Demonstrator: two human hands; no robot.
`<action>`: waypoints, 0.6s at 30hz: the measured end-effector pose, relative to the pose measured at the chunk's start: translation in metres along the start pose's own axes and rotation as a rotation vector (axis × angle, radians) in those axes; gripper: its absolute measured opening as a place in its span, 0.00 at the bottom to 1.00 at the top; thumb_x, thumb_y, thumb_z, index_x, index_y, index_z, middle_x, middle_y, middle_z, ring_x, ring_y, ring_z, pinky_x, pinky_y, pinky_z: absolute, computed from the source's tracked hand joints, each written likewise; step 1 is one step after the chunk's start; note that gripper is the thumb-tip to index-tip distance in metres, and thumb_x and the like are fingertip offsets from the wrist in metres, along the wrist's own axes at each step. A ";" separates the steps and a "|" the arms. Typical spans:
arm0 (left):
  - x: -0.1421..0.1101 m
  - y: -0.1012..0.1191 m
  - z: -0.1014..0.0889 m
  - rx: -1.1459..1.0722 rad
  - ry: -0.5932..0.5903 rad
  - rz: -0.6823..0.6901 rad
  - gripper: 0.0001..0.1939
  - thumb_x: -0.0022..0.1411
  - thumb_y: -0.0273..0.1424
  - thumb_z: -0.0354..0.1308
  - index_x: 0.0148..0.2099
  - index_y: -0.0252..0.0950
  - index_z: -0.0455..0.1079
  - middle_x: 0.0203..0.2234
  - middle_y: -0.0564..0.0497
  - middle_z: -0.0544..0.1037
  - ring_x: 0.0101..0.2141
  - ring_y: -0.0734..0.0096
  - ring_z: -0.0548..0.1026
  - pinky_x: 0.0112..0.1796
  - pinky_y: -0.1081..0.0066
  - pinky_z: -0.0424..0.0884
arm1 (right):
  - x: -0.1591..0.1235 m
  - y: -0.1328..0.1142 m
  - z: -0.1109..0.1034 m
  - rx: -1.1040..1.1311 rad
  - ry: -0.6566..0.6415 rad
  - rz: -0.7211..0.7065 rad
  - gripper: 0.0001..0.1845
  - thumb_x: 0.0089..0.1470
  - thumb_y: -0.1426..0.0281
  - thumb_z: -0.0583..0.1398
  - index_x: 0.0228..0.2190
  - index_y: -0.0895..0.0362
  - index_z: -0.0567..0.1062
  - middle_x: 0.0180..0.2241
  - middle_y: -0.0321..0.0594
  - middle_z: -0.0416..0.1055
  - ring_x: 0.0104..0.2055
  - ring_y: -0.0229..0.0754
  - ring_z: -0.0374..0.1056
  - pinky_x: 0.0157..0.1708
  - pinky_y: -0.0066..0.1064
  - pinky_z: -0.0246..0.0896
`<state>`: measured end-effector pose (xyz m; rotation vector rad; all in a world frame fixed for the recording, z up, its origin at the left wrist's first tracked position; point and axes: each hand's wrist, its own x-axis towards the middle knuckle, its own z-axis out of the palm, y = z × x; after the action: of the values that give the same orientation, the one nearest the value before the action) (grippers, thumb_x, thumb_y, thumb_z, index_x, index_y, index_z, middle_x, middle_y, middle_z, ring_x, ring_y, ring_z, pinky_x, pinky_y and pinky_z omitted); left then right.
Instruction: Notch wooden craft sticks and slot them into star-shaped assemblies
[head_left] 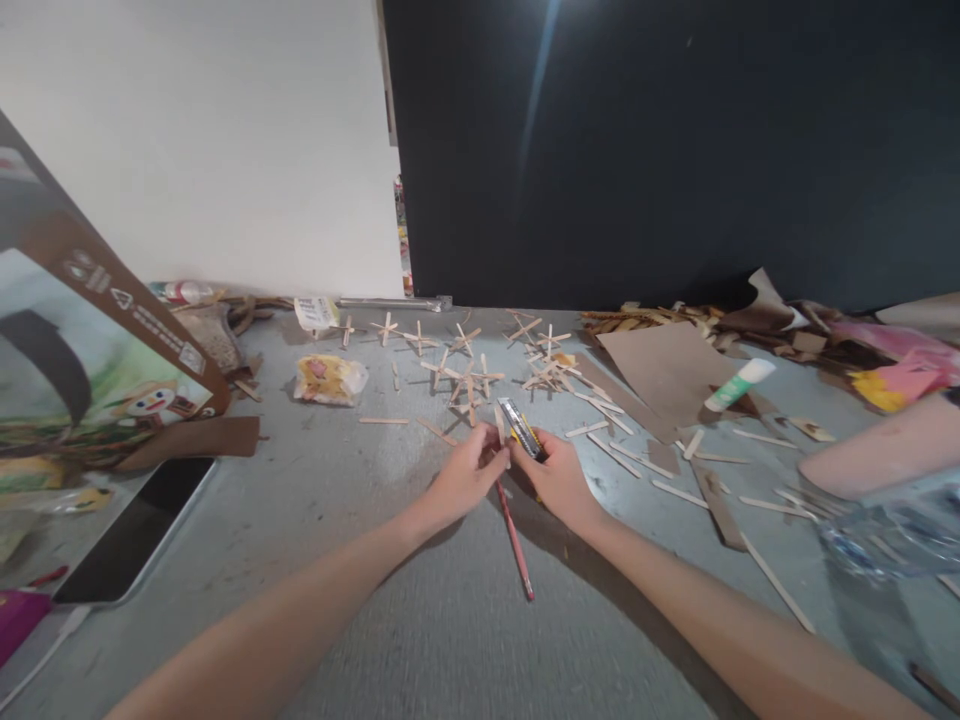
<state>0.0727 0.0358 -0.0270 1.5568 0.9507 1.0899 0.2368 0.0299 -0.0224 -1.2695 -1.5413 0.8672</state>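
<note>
My left hand (pixel 472 467) is closed on a short craft stick (pixel 500 424) that points up and away from me. A utility knife (pixel 523 430) with a metal blade channel and yellow parts is gripped in my right hand (pixel 564 476), close beside the stick. The fingertips of both hands nearly meet. Below them a reddish pencil (pixel 516 540) lies on the grey surface, its eraser end toward me. Just beyond my hands stand several small crossed-stick pieces (pixel 469 388), and loose craft sticks (pixel 615 456) lie to the right.
A phone (pixel 142 530) and a printed bag (pixel 112 330) are at left. A wrapped snack (pixel 328 380) lies behind my left hand. At right are brown cardboard (pixel 664 375), a glue stick (pixel 741 384), clear plastic packaging (pixel 900 530) and another person's forearm (pixel 885 445).
</note>
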 end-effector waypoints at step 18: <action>0.004 -0.001 -0.003 -0.300 0.281 -0.148 0.45 0.64 0.31 0.61 0.76 0.43 0.42 0.30 0.55 0.82 0.20 0.68 0.80 0.26 0.68 0.77 | -0.005 0.004 0.002 -0.035 -0.013 -0.114 0.20 0.64 0.52 0.58 0.47 0.54 0.76 0.39 0.43 0.80 0.36 0.48 0.75 0.37 0.36 0.69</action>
<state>0.0705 0.0402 -0.0267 1.0922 1.0181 1.2998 0.2361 0.0260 -0.0275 -1.1908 -1.6290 0.7798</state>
